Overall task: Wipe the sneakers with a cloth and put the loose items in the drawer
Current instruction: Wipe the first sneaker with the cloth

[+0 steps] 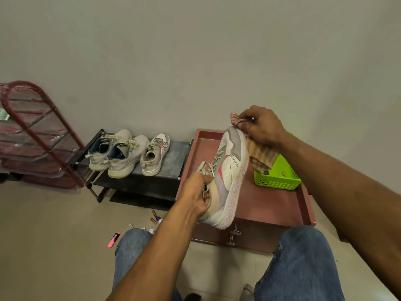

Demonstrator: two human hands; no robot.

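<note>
Left hand (196, 193) curled into the collar of a white, grey and pink sneaker (227, 177), fingers inside the opening, thumb by the laces; shoe held up, tilted on its side, sole facing right, toe away, above an open reddish drawer (271, 205). Right hand (261, 127) clamped on a striped cloth (260, 157), pressed against the toe end, loose end draped down past the sole. Green perforated basket (280, 177) inside the drawer at the right rear, partly behind the cloth. Three more pale sneakers (128, 153) side by side on a low black rack (173, 161), left of the drawer. On the floor near the left knee: pink highlighter (114, 239), batteries (153, 216), other small items too small to identify. Red wire rack (32, 135) at far left.
</note>
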